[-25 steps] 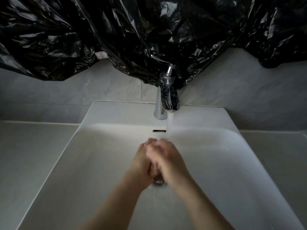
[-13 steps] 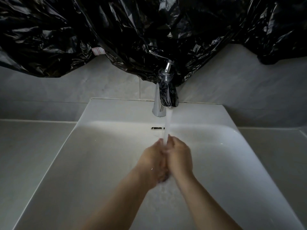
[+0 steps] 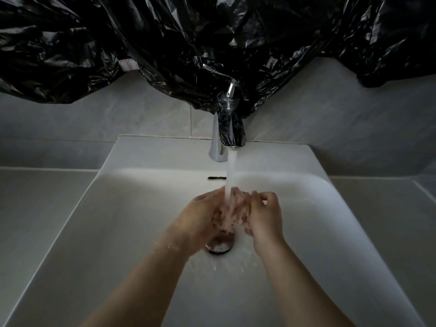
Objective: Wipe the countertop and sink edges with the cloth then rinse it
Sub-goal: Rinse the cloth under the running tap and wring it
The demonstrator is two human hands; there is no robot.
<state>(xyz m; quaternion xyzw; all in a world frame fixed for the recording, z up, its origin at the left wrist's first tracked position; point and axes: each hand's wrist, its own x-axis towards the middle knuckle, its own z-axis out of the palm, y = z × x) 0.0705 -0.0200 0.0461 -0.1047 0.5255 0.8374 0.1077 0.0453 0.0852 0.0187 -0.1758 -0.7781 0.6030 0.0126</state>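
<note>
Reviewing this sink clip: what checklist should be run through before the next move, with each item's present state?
1. Water on at the faucet: ok, the stream is running.
2. The left hand and right hand under the stream, above the drain: ok.
3. A cloth held between the hands: cannot tell, water and blur hide it.
4. The sink not filling up: ok, no pooled water shows.
5. The countertop already wiped: cannot tell.

Bare forearms [image 3: 146, 282] converging; left hand [image 3: 200, 217] and right hand [image 3: 265, 217] close together, fingers [image 3: 261, 196] curled inward
</note>
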